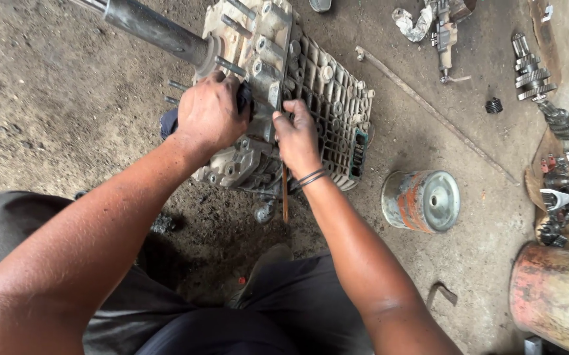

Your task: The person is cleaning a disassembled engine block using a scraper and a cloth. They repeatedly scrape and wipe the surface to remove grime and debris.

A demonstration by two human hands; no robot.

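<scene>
Left hand: the left hand (209, 115) is closing in a fist around a dark-handled tool (169, 121) and pressing it against the near face of the gearbox housing (278, 98); what kind of tool it is I cannot tell, since the fist is hiding most of it.
Housing: the ribbed grey casting is lying on the dirt floor (54, 98), towards its far middle, with a steel shaft (153, 27) running out to the far left corner.
Right hand: the right hand (297, 141) is pinching a thin rod (285, 197) upright against the housing's seam, fingers curled around it.
Doing it well: the rod is likely needing to stay square to the seam while the left hand is bearing down, so neither is slipping off the oily metal.
In the way: projecting studs (232, 66) are crowding the left knuckles.
Around, middle: a rusty orange filter can (421, 200) is lying on its side near the housing; a long bar (429, 108) is lying beyond it.
Around, right: gear shafts (537, 75) are resting by the far right edge, and a rusty drum (557, 296) is standing at the near right corner.
</scene>
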